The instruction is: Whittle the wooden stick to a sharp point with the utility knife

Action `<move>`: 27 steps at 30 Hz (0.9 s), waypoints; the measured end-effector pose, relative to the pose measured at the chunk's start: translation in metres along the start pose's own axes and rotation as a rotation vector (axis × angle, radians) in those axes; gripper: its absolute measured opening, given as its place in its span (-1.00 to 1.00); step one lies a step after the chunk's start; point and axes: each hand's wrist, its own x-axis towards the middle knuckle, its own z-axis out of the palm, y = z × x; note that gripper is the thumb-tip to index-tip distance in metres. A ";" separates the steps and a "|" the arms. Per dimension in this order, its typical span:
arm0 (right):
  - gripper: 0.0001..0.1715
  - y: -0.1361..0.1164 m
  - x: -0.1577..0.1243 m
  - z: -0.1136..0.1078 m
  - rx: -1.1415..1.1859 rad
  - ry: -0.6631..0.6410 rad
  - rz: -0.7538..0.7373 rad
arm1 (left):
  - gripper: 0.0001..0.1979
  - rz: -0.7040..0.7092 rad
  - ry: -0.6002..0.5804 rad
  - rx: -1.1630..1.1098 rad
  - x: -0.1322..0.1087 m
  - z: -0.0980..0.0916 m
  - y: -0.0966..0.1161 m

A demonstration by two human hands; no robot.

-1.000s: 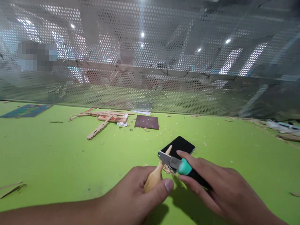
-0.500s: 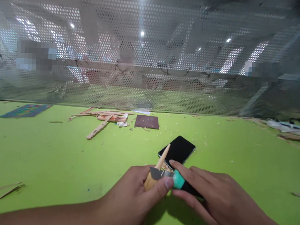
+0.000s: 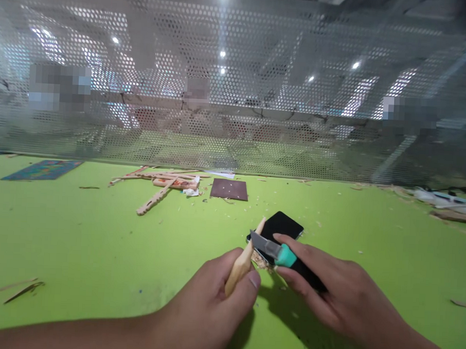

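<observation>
My left hand (image 3: 215,302) is closed around a pale wooden stick (image 3: 239,270), whose narrowed, tapered end points up and away from me. In my right hand (image 3: 336,292) is a utility knife (image 3: 306,273) with a black and teal handle. Its short, wide blade (image 3: 264,244) lies against or just over the thin part of the stick; exact contact cannot be told. Behind the stick a black smartphone (image 3: 282,227) lies on the green table, partly covered by the knife and my right fingers. Wood shavings (image 3: 260,260) are heaped at the phone's near edge.
Carved wooden sticks (image 3: 154,199) lie in a pile at the back left, beside a brown rectangular sheet (image 3: 229,190). A patterned mat (image 3: 42,170) is farther left. A perforated screen (image 3: 235,128) rises along the far edge of the green table (image 3: 98,251). Scraps (image 3: 451,202) lie far right.
My right hand has moved the knife blade up and away, from the thick part of the stick near my left thumb to its thin end. My left hand still grips the stick.
</observation>
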 end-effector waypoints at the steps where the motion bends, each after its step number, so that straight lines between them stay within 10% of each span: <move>1: -0.59 0.000 0.000 0.000 0.005 -0.008 -0.004 | -0.67 -0.003 -0.005 -0.007 0.000 0.000 -0.001; 27: -0.56 -0.017 0.001 -0.001 0.123 -0.141 -0.028 | -0.61 0.010 0.020 -0.017 0.003 0.007 -0.009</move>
